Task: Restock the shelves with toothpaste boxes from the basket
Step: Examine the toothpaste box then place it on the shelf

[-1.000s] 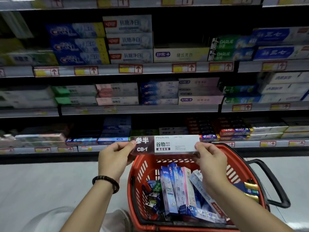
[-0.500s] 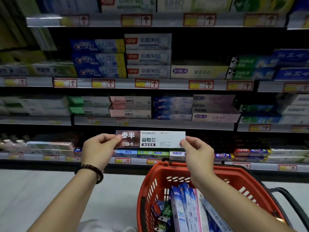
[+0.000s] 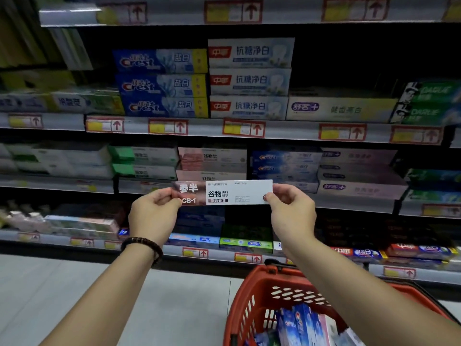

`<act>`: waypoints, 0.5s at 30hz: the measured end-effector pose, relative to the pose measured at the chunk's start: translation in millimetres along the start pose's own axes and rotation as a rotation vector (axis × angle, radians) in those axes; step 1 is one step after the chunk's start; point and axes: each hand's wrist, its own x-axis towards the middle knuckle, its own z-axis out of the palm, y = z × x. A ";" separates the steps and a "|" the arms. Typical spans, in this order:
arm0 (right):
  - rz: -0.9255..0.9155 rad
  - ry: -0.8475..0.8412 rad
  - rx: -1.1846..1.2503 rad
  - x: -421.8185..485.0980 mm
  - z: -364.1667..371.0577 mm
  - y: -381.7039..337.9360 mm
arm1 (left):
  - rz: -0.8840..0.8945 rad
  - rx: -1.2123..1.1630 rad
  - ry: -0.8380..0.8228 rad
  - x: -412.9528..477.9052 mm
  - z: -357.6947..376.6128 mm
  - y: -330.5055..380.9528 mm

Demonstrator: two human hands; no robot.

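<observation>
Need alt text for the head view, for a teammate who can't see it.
The left hand and right hand hold a brown-and-white toothpaste box level by its ends, before shelves stocked with toothpaste. A red basket holding more boxes stands at lower right.

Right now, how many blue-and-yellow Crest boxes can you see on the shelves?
3, in one stack: top Crest box, middle, bottom. More may be hidden behind them.
</observation>
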 end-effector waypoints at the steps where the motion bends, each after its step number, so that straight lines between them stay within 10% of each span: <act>1: -0.005 -0.005 -0.006 5.9 7.3 0.5 | 0.008 -0.004 0.010 7.0 1.6 0.5; 15: -0.058 -0.084 -0.062 63.0 69.0 3.5 | 0.106 0.023 0.035 84.2 32.8 11.8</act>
